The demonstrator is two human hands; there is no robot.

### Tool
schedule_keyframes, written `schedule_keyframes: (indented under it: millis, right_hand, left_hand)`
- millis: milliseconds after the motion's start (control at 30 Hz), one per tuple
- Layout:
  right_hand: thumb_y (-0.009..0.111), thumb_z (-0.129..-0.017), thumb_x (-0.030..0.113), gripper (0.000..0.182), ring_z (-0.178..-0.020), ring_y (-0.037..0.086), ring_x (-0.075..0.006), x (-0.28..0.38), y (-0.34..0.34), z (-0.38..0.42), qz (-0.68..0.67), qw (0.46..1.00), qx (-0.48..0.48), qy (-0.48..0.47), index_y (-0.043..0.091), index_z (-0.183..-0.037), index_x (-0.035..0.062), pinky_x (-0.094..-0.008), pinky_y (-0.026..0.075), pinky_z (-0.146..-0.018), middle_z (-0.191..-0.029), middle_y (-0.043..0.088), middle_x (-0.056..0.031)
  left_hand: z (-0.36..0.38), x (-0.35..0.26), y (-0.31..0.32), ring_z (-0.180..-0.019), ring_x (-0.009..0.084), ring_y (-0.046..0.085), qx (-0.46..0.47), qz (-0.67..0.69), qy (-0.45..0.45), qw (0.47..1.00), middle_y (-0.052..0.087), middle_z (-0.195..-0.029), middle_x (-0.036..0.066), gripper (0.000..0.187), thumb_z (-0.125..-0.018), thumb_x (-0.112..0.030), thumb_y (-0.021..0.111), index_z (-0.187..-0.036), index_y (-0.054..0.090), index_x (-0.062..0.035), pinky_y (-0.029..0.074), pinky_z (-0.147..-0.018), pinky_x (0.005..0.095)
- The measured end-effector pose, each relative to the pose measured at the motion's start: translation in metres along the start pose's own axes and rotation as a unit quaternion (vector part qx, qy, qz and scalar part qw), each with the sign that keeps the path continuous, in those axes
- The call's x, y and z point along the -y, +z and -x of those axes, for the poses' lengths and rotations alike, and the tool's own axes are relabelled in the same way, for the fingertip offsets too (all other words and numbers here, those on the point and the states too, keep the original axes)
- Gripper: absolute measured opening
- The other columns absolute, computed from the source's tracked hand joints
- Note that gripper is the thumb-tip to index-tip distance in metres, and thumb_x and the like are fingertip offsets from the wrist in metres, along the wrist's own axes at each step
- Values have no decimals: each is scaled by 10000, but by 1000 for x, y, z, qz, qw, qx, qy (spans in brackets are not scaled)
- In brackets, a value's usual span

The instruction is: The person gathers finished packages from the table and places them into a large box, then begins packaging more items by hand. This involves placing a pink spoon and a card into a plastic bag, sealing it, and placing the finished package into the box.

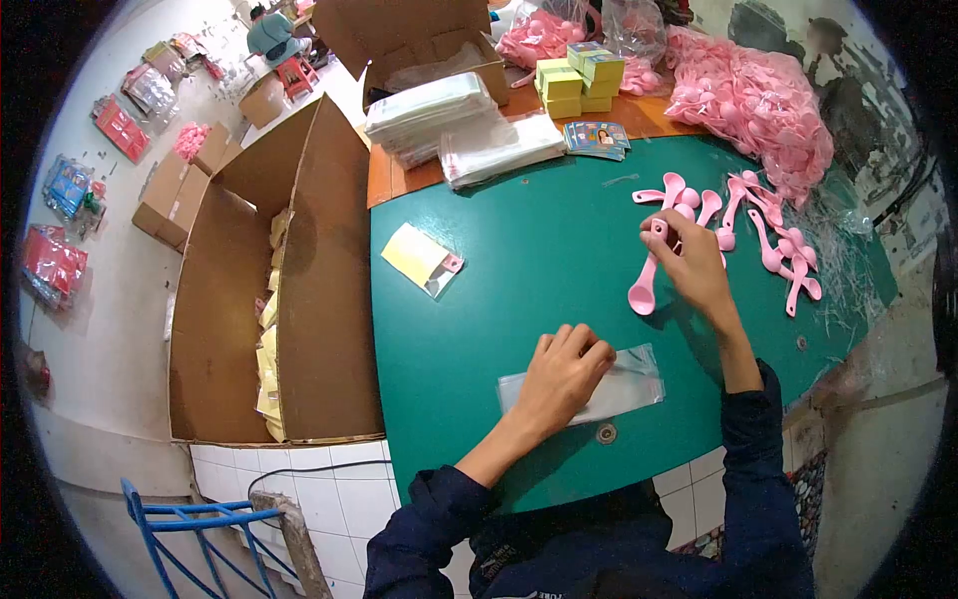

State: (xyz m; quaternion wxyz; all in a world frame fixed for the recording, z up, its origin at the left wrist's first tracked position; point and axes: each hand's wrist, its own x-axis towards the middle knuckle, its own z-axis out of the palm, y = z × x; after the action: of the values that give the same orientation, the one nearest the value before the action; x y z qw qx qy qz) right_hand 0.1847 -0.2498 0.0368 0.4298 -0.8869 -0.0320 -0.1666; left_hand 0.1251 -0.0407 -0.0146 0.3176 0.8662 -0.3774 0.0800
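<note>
My right hand (pixel 689 262) pinches the handle end of a pink spoon (pixel 644 292), its bowl pointing toward me. Around that hand lie several loose pink spoons (pixel 798 272) on the green tabletop. My left hand (pixel 564 374) is closed, its fingers curled over a flat clear plastic bag (pixel 629 384); the fingertips are partly hidden. Farther left lies a packed clear bag (pixel 423 260) with a yellow card and something pink inside.
A tall cardboard box (pixel 329 270) holding yellow-carded packs stands left of the table. Stacks of plastic bags (pixel 499 145), yellow card stacks (pixel 581 78), printed cards (pixel 597 140) and a big bag of pink spoons (pixel 748 110) line the back. A person (pixel 274 35) sits far off.
</note>
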Motion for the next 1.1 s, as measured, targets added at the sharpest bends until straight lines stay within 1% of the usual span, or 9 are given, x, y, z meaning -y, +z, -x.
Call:
schedule_keyframes:
  millis: [100,333,467,567,667,767,867,900,1100]
  right_hand:
    - [628,-827,145,160,-571,512,-96,-6,1,-3,-27,999,-31,14,622,-922,17,-246,424,-544,-706,602,-50]
    - [599,-859,135,145,-522,472,-41,-7,-1,-3,-161,984,-59,53,609,-967,39,-192,363,-452,-687,544,16]
    - [589,-867,131,120,-522,489,-50,-8,-1,-3,-203,978,-44,27,604,-944,40,-192,377,-451,-674,532,16]
    - [592,-861,127,112,-535,500,-54,-1,0,-1,-228,973,19,21,603,-925,35,-193,385,-459,-666,534,12]
    - [610,-839,128,117,-547,504,-54,2,1,2,-181,979,89,20,607,-884,19,-203,389,-470,-646,542,4]
    - [637,-798,137,148,-546,504,-54,3,4,5,-61,992,110,-9,607,-823,-6,-221,388,-484,-628,564,-13]
    - [620,-828,138,143,-541,527,-61,3,6,5,-87,992,90,10,609,-845,-3,-214,412,-488,-642,579,-19]
    - [616,-837,134,139,-539,535,-65,3,8,5,-131,990,57,11,609,-854,-4,-211,421,-488,-646,583,-21]
    - [605,-862,107,117,-550,566,-73,12,14,8,-264,962,-64,2,610,-894,-5,-195,452,-483,-669,592,-23]
  left_hand:
    - [-4,2,1,-813,262,549,-68,66,-5,995,545,-871,78,126,-763,-82,647,-871,586,-58,436,-695,368]
    - [-3,14,-15,-693,276,603,-52,183,-103,976,586,-777,138,102,-820,-94,624,-854,592,-4,475,-623,342]
    - [-5,11,-21,-727,252,634,8,199,-161,967,632,-865,148,128,-831,-91,610,-924,576,-10,494,-644,321]
    - [-3,17,-12,-738,294,626,-8,186,-118,975,634,-869,128,124,-827,-89,604,-908,538,-20,486,-646,373]
    - [-8,15,-14,-792,266,642,-95,187,-42,977,642,-911,130,108,-862,-65,558,-906,489,5,501,-700,361]
    - [-5,19,-13,-891,214,621,-72,366,-150,915,623,-1004,155,121,-914,-77,499,-989,426,-17,524,-737,344]
    - [-4,19,-22,-890,204,611,-42,556,-246,793,618,-968,171,148,-938,-74,447,-1048,353,-46,523,-730,330]
    - [-4,21,-21,-861,201,615,-43,565,-272,778,620,-945,170,224,-924,-61,477,-1100,339,-70,521,-717,309]
    - [-3,30,-20,-789,140,618,-52,542,-279,791,645,-872,122,336,-880,-50,571,-1147,368,-38,495,-666,243]
